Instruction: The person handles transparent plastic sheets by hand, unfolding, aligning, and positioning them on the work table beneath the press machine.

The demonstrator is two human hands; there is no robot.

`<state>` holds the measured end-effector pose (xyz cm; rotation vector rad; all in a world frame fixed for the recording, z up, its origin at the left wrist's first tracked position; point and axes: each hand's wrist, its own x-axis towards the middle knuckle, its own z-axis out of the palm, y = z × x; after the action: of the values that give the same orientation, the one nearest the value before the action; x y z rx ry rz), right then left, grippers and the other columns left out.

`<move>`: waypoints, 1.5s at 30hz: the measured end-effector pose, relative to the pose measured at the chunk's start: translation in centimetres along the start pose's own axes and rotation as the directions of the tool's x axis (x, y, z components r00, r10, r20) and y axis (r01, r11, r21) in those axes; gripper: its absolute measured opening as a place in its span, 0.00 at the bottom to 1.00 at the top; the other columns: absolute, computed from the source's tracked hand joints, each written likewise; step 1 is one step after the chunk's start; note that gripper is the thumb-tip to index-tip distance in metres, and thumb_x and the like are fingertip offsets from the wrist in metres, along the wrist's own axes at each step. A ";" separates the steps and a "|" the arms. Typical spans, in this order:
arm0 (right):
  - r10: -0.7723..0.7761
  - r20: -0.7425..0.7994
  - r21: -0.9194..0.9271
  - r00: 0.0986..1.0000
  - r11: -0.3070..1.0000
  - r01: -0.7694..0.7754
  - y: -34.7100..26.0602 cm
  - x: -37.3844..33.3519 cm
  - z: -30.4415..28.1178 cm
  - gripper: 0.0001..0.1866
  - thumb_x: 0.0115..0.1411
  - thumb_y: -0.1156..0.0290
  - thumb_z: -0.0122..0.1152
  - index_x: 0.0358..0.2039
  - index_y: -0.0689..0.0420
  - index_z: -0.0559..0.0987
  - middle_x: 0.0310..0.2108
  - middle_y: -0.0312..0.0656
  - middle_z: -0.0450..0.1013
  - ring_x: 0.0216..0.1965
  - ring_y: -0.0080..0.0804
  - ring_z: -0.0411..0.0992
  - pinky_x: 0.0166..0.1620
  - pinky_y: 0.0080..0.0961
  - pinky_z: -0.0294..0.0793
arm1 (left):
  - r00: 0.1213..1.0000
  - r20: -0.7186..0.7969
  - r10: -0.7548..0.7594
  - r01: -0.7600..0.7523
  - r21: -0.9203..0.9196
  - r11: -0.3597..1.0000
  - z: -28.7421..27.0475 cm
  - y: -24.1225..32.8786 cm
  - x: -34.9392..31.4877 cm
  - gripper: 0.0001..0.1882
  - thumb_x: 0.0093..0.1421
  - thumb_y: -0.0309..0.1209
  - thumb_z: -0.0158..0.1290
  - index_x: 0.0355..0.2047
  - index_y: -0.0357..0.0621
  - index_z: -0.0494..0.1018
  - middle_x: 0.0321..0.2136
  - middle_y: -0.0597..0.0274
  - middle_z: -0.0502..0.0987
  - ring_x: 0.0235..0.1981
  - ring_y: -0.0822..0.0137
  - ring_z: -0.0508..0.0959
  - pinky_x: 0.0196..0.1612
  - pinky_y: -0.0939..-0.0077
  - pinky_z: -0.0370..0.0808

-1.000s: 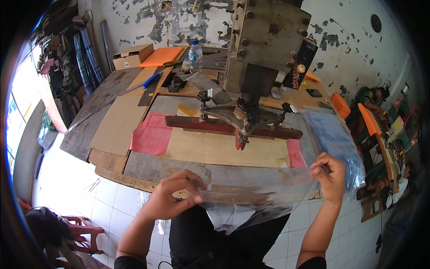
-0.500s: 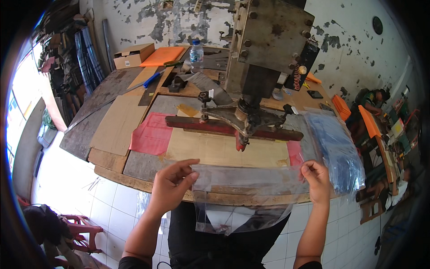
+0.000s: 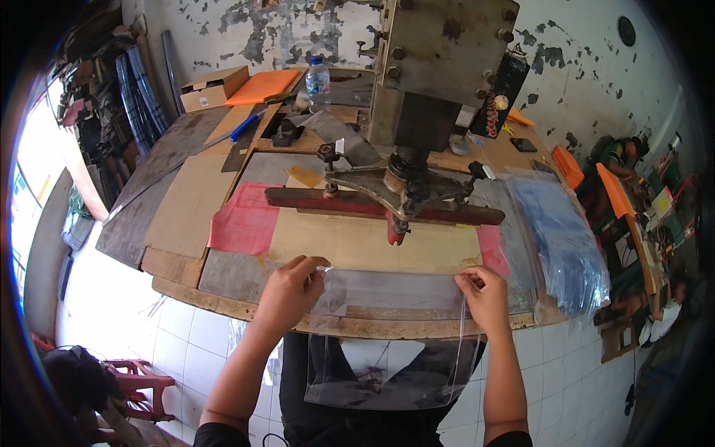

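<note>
A clear plastic sheet hangs between my hands over the front edge of the worktable, its lower part in front of my lap. My left hand pinches its upper left corner, fingers closed. At the upper right corner my right hand grips the sheet between thumb and fingers. Just beyond lies a pale yellow board on the press bed, with a pink sheet at its left end. Above the board hangs the press's long bar, dark and partly red.
The press column rises behind the bar. A pile of clear bluish plastic sheets lies at the table's right. Cardboard, a blue-handled cutter and a water bottle are left and behind. Another person sits far right.
My right hand has moved left, closer to my left hand. The left hand has turned and closed on the sheet's corner. The sheet now hangs straighter and slightly lower.
</note>
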<state>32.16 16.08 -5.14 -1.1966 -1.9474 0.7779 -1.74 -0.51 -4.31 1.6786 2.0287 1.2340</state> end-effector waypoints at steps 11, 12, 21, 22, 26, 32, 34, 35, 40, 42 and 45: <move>-0.414 0.278 -0.443 0.867 0.746 0.498 -0.6 -0.9 0.2 0.14 0.54 0.77 0.71 0.43 0.58 0.83 0.47 0.44 0.74 0.50 0.47 0.74 0.51 0.41 0.75 | 0.846 0.465 0.261 -0.473 0.429 0.769 1.4 2.4 1.0 0.16 0.60 0.28 0.55 0.49 0.49 0.79 0.44 0.61 0.74 0.50 0.58 0.77 0.55 0.62 0.76; -0.370 0.345 -0.411 0.863 0.767 0.493 -1.0 -1.1 0.1 0.17 0.54 0.81 0.69 0.45 0.59 0.83 0.51 0.45 0.74 0.51 0.49 0.73 0.52 0.41 0.75 | 0.846 0.465 0.260 -0.473 0.428 0.771 1.6 2.5 0.7 0.16 0.60 0.28 0.55 0.49 0.49 0.79 0.44 0.61 0.74 0.50 0.58 0.77 0.55 0.62 0.76; -0.152 0.349 -0.636 0.925 0.686 0.353 -4.7 -7.4 4.0 0.37 0.71 0.52 0.57 0.76 0.52 0.63 0.72 0.75 0.51 0.75 0.72 0.51 0.71 0.72 0.52 | 0.970 0.240 0.031 -0.133 0.418 0.899 8.0 7.5 -4.3 0.41 0.68 0.51 0.53 0.71 0.33 0.62 0.74 0.27 0.53 0.76 0.27 0.51 0.74 0.31 0.51; -0.147 0.350 -0.635 0.925 0.689 0.350 -4.6 -7.4 4.1 0.37 0.71 0.52 0.57 0.76 0.52 0.63 0.72 0.75 0.51 0.75 0.72 0.51 0.71 0.72 0.52 | 0.969 0.245 0.029 -0.133 0.418 0.899 9.0 7.6 -4.6 0.41 0.68 0.51 0.53 0.71 0.33 0.62 0.74 0.27 0.53 0.76 0.27 0.51 0.74 0.31 0.51; -0.150 0.363 -0.575 0.920 0.741 0.348 -3.8 -7.2 3.9 0.36 0.71 0.54 0.57 0.77 0.48 0.62 0.75 0.71 0.49 0.77 0.71 0.48 0.71 0.73 0.49 | 0.931 0.341 0.129 -0.262 0.383 0.886 10.8 7.8 -4.8 0.40 0.66 0.51 0.52 0.72 0.38 0.64 0.76 0.39 0.54 0.76 0.30 0.52 0.74 0.31 0.51; -0.143 0.336 -0.498 0.931 0.812 0.304 -3.4 -7.0 3.7 0.38 0.70 0.51 0.59 0.76 0.53 0.63 0.76 0.65 0.51 0.77 0.66 0.50 0.72 0.72 0.47 | 0.939 0.336 0.076 -0.179 0.288 0.941 9.2 7.0 -4.5 0.38 0.65 0.48 0.54 0.72 0.46 0.65 0.76 0.42 0.55 0.76 0.38 0.56 0.75 0.39 0.54; -0.131 0.314 -0.443 0.940 0.855 0.268 -3.3 -6.8 3.4 0.39 0.70 0.50 0.60 0.75 0.54 0.64 0.76 0.63 0.53 0.77 0.65 0.52 0.72 0.72 0.47 | 0.941 0.332 0.069 -0.178 0.312 0.933 8.2 7.0 -4.6 0.37 0.64 0.47 0.56 0.72 0.49 0.66 0.76 0.42 0.56 0.75 0.38 0.58 0.74 0.39 0.55; -0.129 0.325 -0.488 0.937 0.825 0.283 -3.4 -6.7 3.1 0.40 0.69 0.47 0.61 0.75 0.55 0.64 0.76 0.61 0.55 0.77 0.64 0.52 0.72 0.71 0.47 | 0.946 0.320 0.048 -0.162 0.339 0.927 7.8 6.8 -4.8 0.37 0.64 0.47 0.58 0.72 0.50 0.67 0.76 0.42 0.56 0.75 0.38 0.58 0.74 0.39 0.55; -0.114 0.328 -0.546 0.938 0.787 0.287 -3.5 -6.5 2.6 0.43 0.67 0.41 0.62 0.74 0.55 0.66 0.76 0.54 0.58 0.76 0.62 0.54 0.72 0.69 0.48 | 0.958 0.288 0.000 -0.125 0.415 0.901 6.6 5.8 -5.2 0.37 0.64 0.46 0.59 0.72 0.53 0.67 0.76 0.42 0.56 0.76 0.39 0.56 0.74 0.38 0.53; -0.120 0.322 -0.537 0.939 0.793 0.286 -3.3 -6.4 2.4 0.44 0.66 0.38 0.62 0.73 0.54 0.68 0.75 0.52 0.59 0.76 0.60 0.55 0.72 0.68 0.49 | 0.959 0.284 -0.009 -0.111 0.405 0.907 6.4 5.5 -5.5 0.37 0.64 0.47 0.59 0.72 0.53 0.67 0.76 0.43 0.55 0.77 0.40 0.55 0.74 0.36 0.51; -0.123 0.307 -0.515 0.944 0.812 0.273 -3.1 -6.4 2.3 0.44 0.66 0.37 0.61 0.73 0.53 0.68 0.75 0.50 0.60 0.76 0.58 0.57 0.72 0.68 0.50 | 0.959 0.283 -0.024 -0.111 0.452 0.885 6.1 5.6 -5.6 0.37 0.65 0.48 0.59 0.72 0.53 0.66 0.77 0.43 0.55 0.77 0.39 0.53 0.74 0.34 0.49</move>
<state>30.82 8.77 -5.62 -1.2184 -2.5861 0.2617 7.87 -2.83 -5.83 1.9742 2.2243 0.4861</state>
